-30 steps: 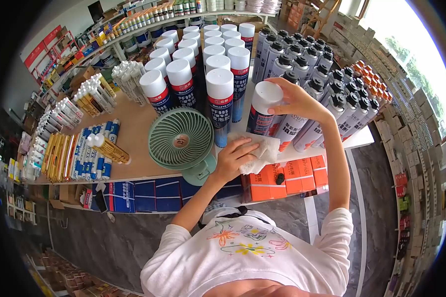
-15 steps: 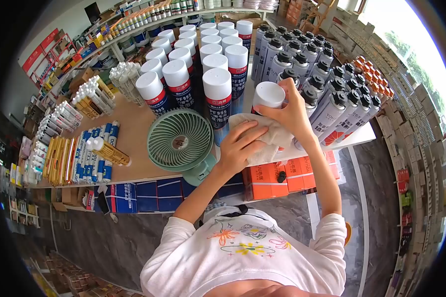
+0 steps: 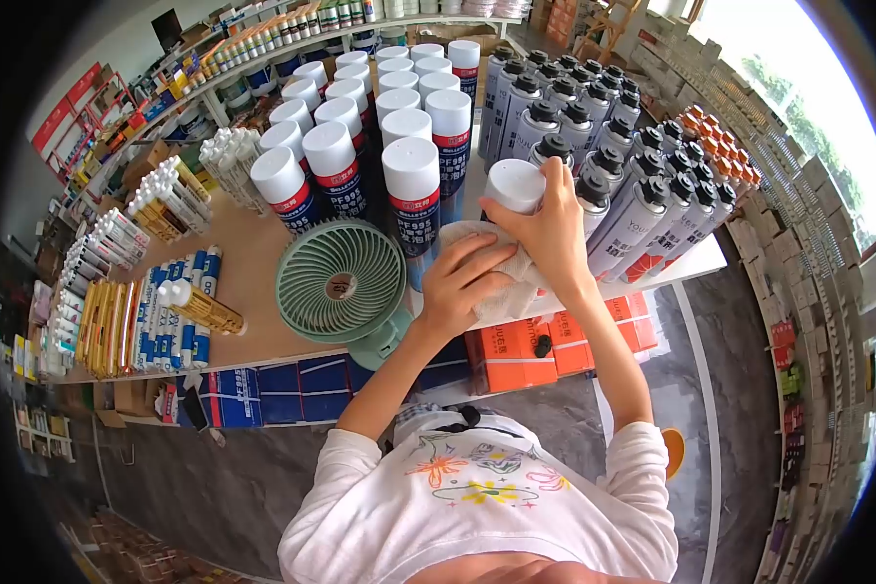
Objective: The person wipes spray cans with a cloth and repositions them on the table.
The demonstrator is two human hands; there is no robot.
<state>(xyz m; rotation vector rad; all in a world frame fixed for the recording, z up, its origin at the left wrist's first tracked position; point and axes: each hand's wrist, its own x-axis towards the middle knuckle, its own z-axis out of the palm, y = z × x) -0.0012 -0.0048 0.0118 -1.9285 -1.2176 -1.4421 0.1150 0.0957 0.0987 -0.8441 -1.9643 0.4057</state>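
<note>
A white-capped can [image 3: 516,185] stands upright near the table's front edge. My right hand [image 3: 547,229] grips it around the cap, fingers over its far side. Below and left of it, my left hand [image 3: 462,282] presses a pale cloth [image 3: 501,287] against the can's body, which is mostly hidden. To the left are rows of white-capped cans with dark blue labels [image 3: 415,209]. Grey cans with black tops [image 3: 633,219] stand close on the right. A green fan [image 3: 341,282] sits left of my left hand.
Tubes [image 3: 180,311] lie and stand on the table's left part [image 3: 253,336]. Orange boxes [image 3: 514,358] and blue boxes [image 3: 307,389] are stored beneath. Brown-topped cans [image 3: 720,146] stand at the back right. A yellow-orange round object [image 3: 674,453] is at floor level, right.
The view has shifted slightly, so the table's contents appear further left. My right hand's fingers have moved a little around the cap; the cloth remains under my left hand.
</note>
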